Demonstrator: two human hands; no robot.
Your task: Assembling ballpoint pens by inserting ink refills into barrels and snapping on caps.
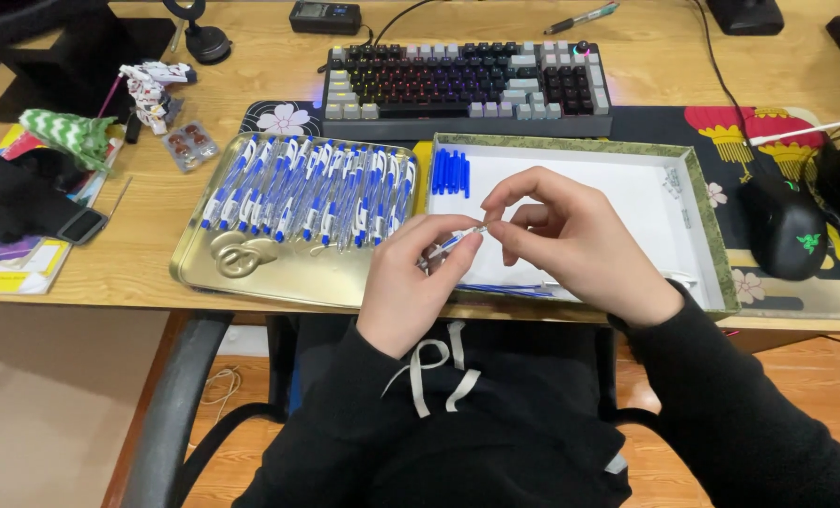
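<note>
My left hand (411, 282) holds a white and blue pen barrel (458, 241) over the near edge of the desk. My right hand (570, 235) pinches the barrel's tip end with thumb and fingers. Both hands hover above the front of a white box lid with a green rim (712, 235). Inside that lid lie a few blue pen caps (450, 171) at the back left and thin blue refills (500, 290) at the front. To the left, a gold metal tray (251, 273) carries several assembled white and blue pens (316, 188) in a row.
A backlit keyboard (467, 80) stands behind the trays on a dark patterned desk mat (683, 122). A black mouse (785, 226) lies at the right. A small robot figure (155, 89), books and a black strap sit at the left. A chair armrest (171, 404) is below.
</note>
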